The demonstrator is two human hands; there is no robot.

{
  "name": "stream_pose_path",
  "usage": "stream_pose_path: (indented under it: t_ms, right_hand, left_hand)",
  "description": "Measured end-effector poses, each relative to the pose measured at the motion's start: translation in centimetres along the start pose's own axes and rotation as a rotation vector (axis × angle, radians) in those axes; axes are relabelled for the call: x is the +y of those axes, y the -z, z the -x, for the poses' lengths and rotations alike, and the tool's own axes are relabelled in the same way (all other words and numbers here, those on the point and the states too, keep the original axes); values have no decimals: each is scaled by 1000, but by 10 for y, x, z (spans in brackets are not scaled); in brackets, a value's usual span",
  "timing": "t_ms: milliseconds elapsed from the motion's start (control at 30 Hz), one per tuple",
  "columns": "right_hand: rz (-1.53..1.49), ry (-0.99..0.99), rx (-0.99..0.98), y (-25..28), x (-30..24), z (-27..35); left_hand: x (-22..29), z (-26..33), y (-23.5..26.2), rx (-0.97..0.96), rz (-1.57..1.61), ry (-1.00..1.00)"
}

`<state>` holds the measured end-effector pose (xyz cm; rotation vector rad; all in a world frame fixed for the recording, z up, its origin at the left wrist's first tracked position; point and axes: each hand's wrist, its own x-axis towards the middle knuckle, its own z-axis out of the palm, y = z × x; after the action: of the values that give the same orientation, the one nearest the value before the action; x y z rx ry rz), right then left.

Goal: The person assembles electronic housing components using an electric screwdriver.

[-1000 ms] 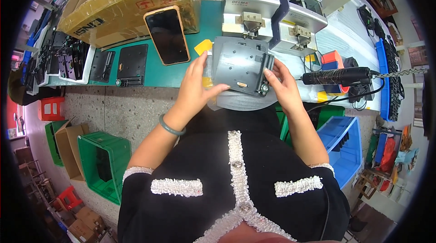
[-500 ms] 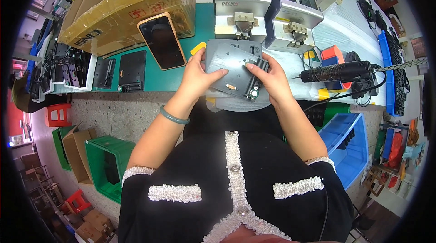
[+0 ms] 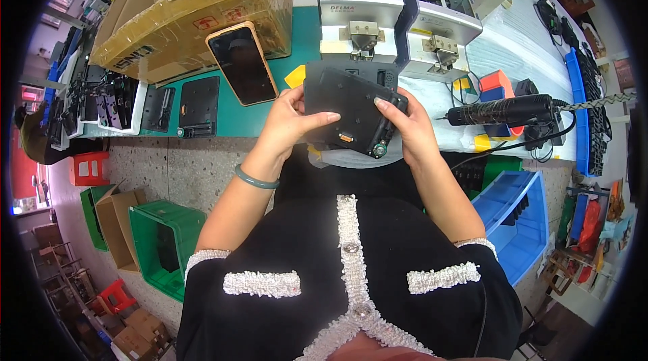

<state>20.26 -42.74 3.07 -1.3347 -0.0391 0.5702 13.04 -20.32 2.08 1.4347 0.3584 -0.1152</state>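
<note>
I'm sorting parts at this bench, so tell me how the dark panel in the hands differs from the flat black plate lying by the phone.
The dark panel is held up, tilted, by the left hand and right hand; the black plate lies flat on the green bench, untouched. The panel looks larger and carries a small round fitting at its lower corner. Both are dark and roughly rectangular.

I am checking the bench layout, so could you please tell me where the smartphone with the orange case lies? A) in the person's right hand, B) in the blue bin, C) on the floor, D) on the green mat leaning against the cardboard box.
D: the smartphone lies screen up on the green mat, its top edge against the cardboard box.
</note>
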Motion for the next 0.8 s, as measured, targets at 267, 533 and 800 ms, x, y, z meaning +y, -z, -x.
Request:
stream_pose_path:
  t_ms: [267, 533, 800]
  right_hand:
    - [-99, 184, -10, -17, 10, 15]
    - [134, 487, -186, -4, -17, -11]
    - [329, 700, -195, 9, 0, -30]
  left_hand:
    - [10, 17, -19, -82, 113, -196]
    - [30, 11, -17, -125, 18, -569]
    - [0, -1, -21, -72, -88, -654]
